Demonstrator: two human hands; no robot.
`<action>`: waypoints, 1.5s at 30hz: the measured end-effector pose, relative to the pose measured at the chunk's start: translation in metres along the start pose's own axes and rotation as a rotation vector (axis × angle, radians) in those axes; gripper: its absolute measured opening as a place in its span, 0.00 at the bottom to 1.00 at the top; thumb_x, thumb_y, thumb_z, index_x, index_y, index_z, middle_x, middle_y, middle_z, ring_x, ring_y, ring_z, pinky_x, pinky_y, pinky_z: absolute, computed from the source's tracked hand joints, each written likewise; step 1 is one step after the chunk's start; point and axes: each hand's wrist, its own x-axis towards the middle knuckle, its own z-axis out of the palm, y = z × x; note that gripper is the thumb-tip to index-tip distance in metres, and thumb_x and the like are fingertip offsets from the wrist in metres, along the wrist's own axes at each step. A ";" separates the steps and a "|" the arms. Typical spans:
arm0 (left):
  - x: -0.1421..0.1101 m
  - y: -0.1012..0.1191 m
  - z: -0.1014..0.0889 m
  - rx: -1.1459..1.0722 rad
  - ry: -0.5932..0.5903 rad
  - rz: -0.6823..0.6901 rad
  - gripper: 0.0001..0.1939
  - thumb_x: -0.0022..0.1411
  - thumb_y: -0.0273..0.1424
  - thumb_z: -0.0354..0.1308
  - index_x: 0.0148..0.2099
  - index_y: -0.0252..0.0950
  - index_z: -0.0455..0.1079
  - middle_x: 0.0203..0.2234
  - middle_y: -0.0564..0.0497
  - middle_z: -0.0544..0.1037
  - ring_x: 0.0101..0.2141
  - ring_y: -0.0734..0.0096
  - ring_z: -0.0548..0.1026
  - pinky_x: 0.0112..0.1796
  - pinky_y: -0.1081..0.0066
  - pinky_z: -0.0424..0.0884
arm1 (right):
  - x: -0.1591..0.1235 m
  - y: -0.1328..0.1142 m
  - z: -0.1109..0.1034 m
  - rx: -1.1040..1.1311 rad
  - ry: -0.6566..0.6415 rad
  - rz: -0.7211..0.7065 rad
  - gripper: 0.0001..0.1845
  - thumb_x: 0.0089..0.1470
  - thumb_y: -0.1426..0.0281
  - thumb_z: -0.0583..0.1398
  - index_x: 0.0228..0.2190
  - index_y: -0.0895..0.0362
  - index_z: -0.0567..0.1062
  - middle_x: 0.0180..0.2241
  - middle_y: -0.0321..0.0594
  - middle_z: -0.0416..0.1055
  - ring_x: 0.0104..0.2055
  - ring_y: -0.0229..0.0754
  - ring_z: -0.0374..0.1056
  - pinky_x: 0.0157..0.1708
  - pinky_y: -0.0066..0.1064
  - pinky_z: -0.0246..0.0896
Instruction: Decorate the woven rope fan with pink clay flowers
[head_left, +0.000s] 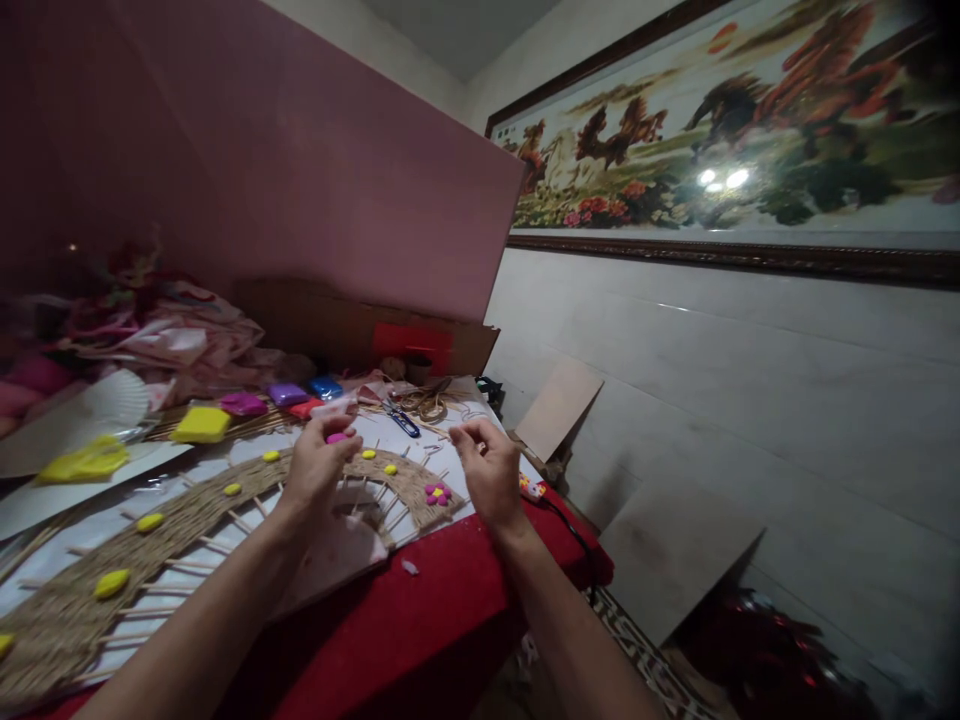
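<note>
My left hand [319, 465] is closed, with a small magenta lump of modelling clay [336, 437] between its thumb and fingers. To its right, my right hand [489, 475] is raised with its fingertips pinched together; whatever they hold is too small to make out. Beneath both hands lies a curved band of woven twine [176, 535] on thin wooden sticks. Several yellow clay dots [112, 583] are spaced along the band. Near its right end sits a clay flower [437, 494] with magenta petals and a yellow centre.
Behind the band lie clay packs in yellow [201, 424], purple [288, 395] and blue [326, 387], plus blue-handled pliers [403, 418]. A red cloth [375, 640] covers the table's front. Pink fabric [202, 330] is heaped at left. A tiled wall [712, 400] stands at right.
</note>
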 end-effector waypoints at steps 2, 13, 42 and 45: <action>0.002 -0.002 -0.001 -0.072 -0.057 -0.087 0.14 0.41 0.34 0.62 0.30 0.32 0.64 0.18 0.55 0.69 0.19 0.77 0.67 0.22 0.76 0.63 | 0.013 -0.006 0.014 0.024 -0.085 -0.053 0.14 0.56 0.64 0.56 0.21 0.57 0.71 0.22 0.34 0.67 0.27 0.36 0.63 0.28 0.26 0.55; -0.015 -0.002 0.003 -0.278 -0.402 -0.349 0.16 0.42 0.27 0.66 0.34 0.31 0.67 0.19 0.53 0.72 0.17 0.82 0.66 0.18 0.80 0.59 | -0.014 0.012 0.046 0.004 -0.224 -0.294 0.08 0.57 0.72 0.53 0.33 0.57 0.73 0.31 0.40 0.69 0.35 0.38 0.64 0.37 0.28 0.58; -0.011 0.013 -0.001 -0.265 -0.385 -0.144 0.16 0.43 0.36 0.68 0.31 0.32 0.69 0.21 0.51 0.75 0.17 0.81 0.66 0.18 0.80 0.59 | 0.000 0.021 0.043 0.622 -0.118 0.124 0.14 0.52 0.64 0.59 0.41 0.56 0.69 0.32 0.39 0.72 0.29 0.36 0.65 0.26 0.26 0.60; -0.010 0.018 -0.003 -0.306 -0.301 -0.159 0.17 0.41 0.35 0.69 0.31 0.32 0.69 0.21 0.51 0.75 0.18 0.81 0.67 0.18 0.80 0.58 | 0.003 0.024 0.040 0.542 0.041 0.167 0.10 0.54 0.63 0.57 0.34 0.58 0.71 0.26 0.36 0.70 0.25 0.35 0.63 0.24 0.26 0.57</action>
